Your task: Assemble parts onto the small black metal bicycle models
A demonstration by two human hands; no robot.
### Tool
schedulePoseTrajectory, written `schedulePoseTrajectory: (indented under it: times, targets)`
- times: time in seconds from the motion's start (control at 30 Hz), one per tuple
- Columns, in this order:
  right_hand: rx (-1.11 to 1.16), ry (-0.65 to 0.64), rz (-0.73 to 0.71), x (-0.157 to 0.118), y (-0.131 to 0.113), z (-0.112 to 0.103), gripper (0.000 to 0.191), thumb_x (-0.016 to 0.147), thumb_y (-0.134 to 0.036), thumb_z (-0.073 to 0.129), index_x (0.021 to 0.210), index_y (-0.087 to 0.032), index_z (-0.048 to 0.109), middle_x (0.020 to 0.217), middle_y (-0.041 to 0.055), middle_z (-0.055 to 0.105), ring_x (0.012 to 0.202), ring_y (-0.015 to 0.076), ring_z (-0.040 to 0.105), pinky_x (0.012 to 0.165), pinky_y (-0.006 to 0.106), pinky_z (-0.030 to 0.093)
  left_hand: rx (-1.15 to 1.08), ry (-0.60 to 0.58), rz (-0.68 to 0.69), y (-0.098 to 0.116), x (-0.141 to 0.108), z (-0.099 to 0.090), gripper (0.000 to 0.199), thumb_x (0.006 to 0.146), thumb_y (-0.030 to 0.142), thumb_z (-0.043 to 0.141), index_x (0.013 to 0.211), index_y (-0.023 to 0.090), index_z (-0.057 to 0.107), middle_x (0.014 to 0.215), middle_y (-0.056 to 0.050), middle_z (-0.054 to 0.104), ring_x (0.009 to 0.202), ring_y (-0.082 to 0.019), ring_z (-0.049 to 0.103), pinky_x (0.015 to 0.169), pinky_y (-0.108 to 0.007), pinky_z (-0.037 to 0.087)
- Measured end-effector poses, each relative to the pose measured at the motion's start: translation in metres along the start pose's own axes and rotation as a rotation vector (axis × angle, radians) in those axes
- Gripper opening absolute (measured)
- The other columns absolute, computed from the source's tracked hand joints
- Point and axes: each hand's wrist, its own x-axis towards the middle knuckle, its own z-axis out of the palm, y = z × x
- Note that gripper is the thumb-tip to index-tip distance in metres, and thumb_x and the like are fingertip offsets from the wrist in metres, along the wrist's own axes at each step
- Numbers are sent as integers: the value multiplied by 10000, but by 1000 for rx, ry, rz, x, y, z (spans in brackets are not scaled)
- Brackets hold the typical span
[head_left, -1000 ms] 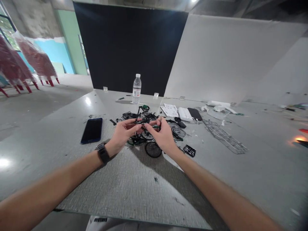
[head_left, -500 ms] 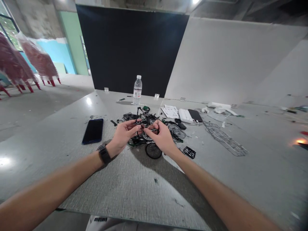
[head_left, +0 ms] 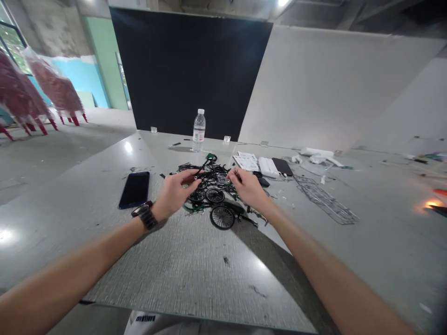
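Observation:
My left hand (head_left: 176,190), a watch (head_left: 145,215) on its wrist, is closed at the left side of a heap of black model-bicycle parts. Thumb and fingers pinch a thin black model-bicycle part (head_left: 206,163), which leans up to the right; a small pale piece shows at the fingertips. My right hand (head_left: 249,188) hovers over the heap's right side, apart from the left. Its curled fingers close on a thin, dark, stick-like thing (head_left: 238,175), too small to name. Below the hands lie spoked wheels, among them a black wheel (head_left: 222,217) nearest me.
A phone (head_left: 134,190) lies left of the heap. Behind it stands a water bottle (head_left: 199,131). Printed sheets (head_left: 247,161), a white box-shaped device (head_left: 268,167) and a dark flat slab (head_left: 282,167) sit at the back right. A grey parts frame (head_left: 324,200) lies farther right.
My hands have parted: the right has moved away to the right and slightly up. The black part in my left hand has tilted over to the right. More wheels show between the hands.

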Motion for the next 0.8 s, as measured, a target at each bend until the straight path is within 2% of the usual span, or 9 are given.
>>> schedulePoseTrajectory:
  times: [0.07,0.13,0.2,0.33,0.5,0.8]
  targets:
    - [-9,-35,4,1,2,1,246,983,-397,451,839,-235,568,755,34,638,685,218,545,648,330,376,195,-74,154,0,0,-8,316,910,248,675,1221,237,734,1203,-97,760,1100,-260,709,1061,-470,511]
    - [13,-77,-5,1,2,3,273,986,-417,458,841,-227,589,791,46,661,730,223,572,670,332,393,353,-216,339,-2,2,-16,352,946,180,592,1280,226,696,1271,-116,731,1200,-270,668,1099,-510,480]
    - [54,-117,-11,-1,-1,6,327,1001,-460,447,852,-221,613,859,60,680,785,228,595,696,336,409,429,-329,439,-4,3,-21,396,966,88,482,1281,209,688,1348,-130,688,1299,-268,610,1140,-541,437]
    - [114,-153,10,-5,-9,11,401,1010,-548,422,846,-229,601,827,44,642,745,216,568,663,331,402,485,-434,467,-1,4,-22,394,975,73,443,1246,200,698,1336,-147,691,1315,-284,601,1138,-567,433]
    - [133,-143,-20,-6,-13,16,410,1001,-562,440,760,-235,493,724,-4,536,667,185,483,628,320,362,528,-461,481,4,3,-15,387,991,95,413,1233,173,705,1347,-175,679,1324,-290,596,1129,-544,451]
    - [163,-176,-29,-5,-12,16,387,994,-554,457,811,-227,556,752,4,566,690,187,490,645,326,367,627,-457,524,-1,4,-14,401,993,101,406,1276,154,687,1355,-186,673,1317,-291,603,1111,-524,476]
